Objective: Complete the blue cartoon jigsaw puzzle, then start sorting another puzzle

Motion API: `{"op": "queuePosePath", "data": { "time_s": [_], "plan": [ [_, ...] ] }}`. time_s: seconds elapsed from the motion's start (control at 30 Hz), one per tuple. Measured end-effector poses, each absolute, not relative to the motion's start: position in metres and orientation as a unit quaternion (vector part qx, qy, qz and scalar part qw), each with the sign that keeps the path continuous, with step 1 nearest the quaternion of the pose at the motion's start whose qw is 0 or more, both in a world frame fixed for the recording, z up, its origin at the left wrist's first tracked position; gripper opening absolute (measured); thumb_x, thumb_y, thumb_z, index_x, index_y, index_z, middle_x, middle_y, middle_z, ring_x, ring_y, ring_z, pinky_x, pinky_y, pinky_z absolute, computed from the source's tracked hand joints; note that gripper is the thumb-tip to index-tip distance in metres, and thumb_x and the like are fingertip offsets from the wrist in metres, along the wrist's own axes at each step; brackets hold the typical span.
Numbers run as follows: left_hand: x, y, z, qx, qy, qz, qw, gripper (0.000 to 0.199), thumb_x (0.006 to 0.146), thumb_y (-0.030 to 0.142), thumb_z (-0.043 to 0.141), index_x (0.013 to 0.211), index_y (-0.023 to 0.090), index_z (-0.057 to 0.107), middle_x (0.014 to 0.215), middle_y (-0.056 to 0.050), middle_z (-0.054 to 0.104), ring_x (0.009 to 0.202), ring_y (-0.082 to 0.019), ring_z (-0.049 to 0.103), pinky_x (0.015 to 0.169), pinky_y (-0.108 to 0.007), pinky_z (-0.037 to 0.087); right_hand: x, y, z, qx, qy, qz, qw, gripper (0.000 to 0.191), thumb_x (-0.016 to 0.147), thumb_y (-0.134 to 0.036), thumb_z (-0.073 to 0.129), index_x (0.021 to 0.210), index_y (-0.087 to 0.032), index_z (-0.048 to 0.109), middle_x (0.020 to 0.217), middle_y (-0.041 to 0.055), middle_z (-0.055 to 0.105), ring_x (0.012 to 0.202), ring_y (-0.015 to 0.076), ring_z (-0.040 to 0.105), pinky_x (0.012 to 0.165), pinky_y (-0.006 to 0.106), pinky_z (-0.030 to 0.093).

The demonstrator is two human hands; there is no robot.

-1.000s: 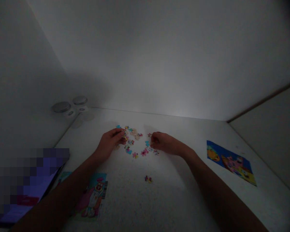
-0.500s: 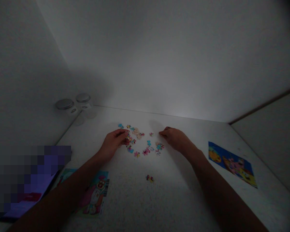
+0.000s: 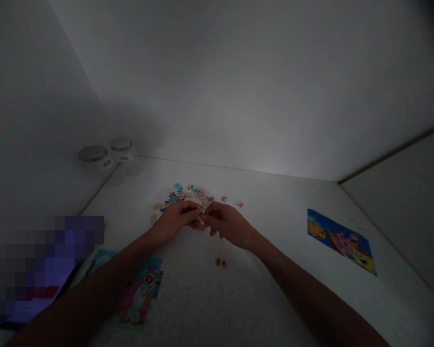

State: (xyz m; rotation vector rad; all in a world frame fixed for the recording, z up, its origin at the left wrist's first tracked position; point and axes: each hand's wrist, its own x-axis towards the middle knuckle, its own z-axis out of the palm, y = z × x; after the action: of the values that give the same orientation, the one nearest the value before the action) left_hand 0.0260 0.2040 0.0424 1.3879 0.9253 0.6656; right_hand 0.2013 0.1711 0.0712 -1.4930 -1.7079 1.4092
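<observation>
My left hand is closed, with thumb and fingertips pinching a small jigsaw puzzle piece. Against it, my right hand has its fingers pinched at the same small piece; the fingers hide most of it. Behind my left hand lies a spread of loose puzzle pieces, some with blank tan backs up and others coloured. Two single pieces, a pink one and a pale reddish one, lie beyond my right hand. Nearer to me sits a small dark red and yellow cluster.
A blue cartoon picture sheet lies at the right of the white table. Another cartoon sheet is partly under my left forearm. Two clear jars with metal lids stand back left. A blurred screen is at left.
My right hand has moved left and toward me to meet my left hand. A pale piece now shows where the right hand was. Tan-backed pieces show behind my left hand.
</observation>
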Motion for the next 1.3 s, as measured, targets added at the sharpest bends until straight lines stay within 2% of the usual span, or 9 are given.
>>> {"op": "queuePosePath", "data": {
  "time_s": [0.1,0.2,0.3,0.43,0.57,0.73,0.83,0.97,1.3],
  "plan": [
    [0.023,0.206,0.040,0.638,0.396,0.264,0.605,0.034,0.082,0.045,0.054,0.096,0.015,0.062,0.078,-0.005,0.066,0.064,-0.014,0.063,0.062,-0.027,0.051,0.217,0.179,0.070,-0.519,-0.623,0.548,0.202,0.014,0.086,-0.029,0.053,0.081,-0.016,0.057,0.073,0.0018,0.064,0.053,0.0087,0.056,0.042,0.018,0.037],
    [0.016,0.208,0.042,0.691,0.382,0.216,0.574,0.032,0.083,0.043,0.054,0.093,0.015,0.065,0.070,-0.002,0.064,0.054,-0.012,0.057,0.052,-0.023,0.045,0.235,0.182,0.078,-0.485,-0.677,0.546,0.088,0.012,0.082,-0.026,0.057,0.078,-0.016,0.062,0.070,0.0003,0.063,0.053,0.0086,0.054,0.046,0.019,0.038],
    [0.009,0.208,0.048,0.753,0.352,0.153,0.534,0.024,0.081,0.037,0.058,0.090,0.018,0.071,0.066,0.000,0.064,0.056,-0.012,0.056,0.054,-0.022,0.040,0.241,0.178,0.083,-0.462,-0.753,0.469,0.005,0.007,0.079,-0.019,0.059,0.077,-0.017,0.065,0.068,-0.0009,0.064,0.057,0.0103,0.055,0.054,0.022,0.038],
    [0.005,0.205,0.056,0.820,0.310,0.089,0.473,0.018,0.082,0.030,0.057,0.088,0.022,0.072,0.076,0.000,0.070,0.067,-0.014,0.061,0.062,-0.022,0.039,0.236,0.173,0.083,-0.486,-0.806,0.337,-0.022,0.000,0.075,-0.019,0.066,0.075,-0.020,0.066,0.069,-0.0006,0.066,0.062,0.0124,0.056,0.055,0.023,0.034],
    [0.006,0.200,0.059,0.866,0.288,0.059,0.405,0.022,0.088,0.028,0.049,0.086,0.021,0.070,0.075,0.000,0.068,0.066,-0.014,0.060,0.062,-0.023,0.038,0.235,0.180,0.080,-0.513,-0.813,0.268,0.060,0.007,0.083,-0.024,0.060,0.080,-0.020,0.064,0.075,0.0015,0.065,0.066,0.0134,0.056,0.058,0.024,0.037],
    [0.013,0.189,0.060,0.910,0.265,0.063,0.313,0.019,0.090,0.026,0.048,0.080,0.018,0.063,0.077,-0.003,0.063,0.072,-0.017,0.056,0.070,-0.029,0.038,0.230,0.200,0.053,-0.565,-0.784,0.149,0.210,0.021,0.091,-0.025,0.051,0.106,-0.018,0.063,0.102,0.0097,0.064,0.096,0.0201,0.057,0.084,0.032,0.044],
    [0.018,0.186,0.056,0.941,0.241,0.072,0.228,0.022,0.093,0.027,0.045,0.079,0.017,0.060,0.076,-0.004,0.061,0.074,-0.019,0.054,0.076,-0.032,0.038,0.222,0.208,0.035,-0.536,-0.816,0.109,0.187,0.032,0.089,-0.029,0.056,0.120,-0.018,0.059,0.115,0.0122,0.061,0.108,0.0247,0.052,0.092,0.039,0.041],
    [0.020,0.186,0.047,0.969,0.194,0.093,0.122,0.025,0.096,0.030,0.044,0.079,0.018,0.058,0.075,-0.003,0.059,0.074,-0.018,0.052,0.076,-0.032,0.038,0.220,0.212,0.028,-0.515,-0.836,0.099,0.163,0.028,0.090,-0.031,0.055,0.113,-0.018,0.064,0.110,0.0116,0.063,0.104,0.0238,0.054,0.089,0.038,0.042],
    [0.026,0.181,0.038,0.965,0.168,0.136,0.148,0.023,0.095,0.029,0.043,0.082,0.017,0.058,0.088,-0.006,0.058,0.084,-0.019,0.051,0.082,-0.034,0.039,0.225,0.206,0.038,-0.502,-0.853,0.055,0.131,0.032,0.097,-0.032,0.040,0.101,-0.019,0.069,0.102,0.0099,0.067,0.096,0.0227,0.057,0.086,0.036,0.038]
  ]
}}
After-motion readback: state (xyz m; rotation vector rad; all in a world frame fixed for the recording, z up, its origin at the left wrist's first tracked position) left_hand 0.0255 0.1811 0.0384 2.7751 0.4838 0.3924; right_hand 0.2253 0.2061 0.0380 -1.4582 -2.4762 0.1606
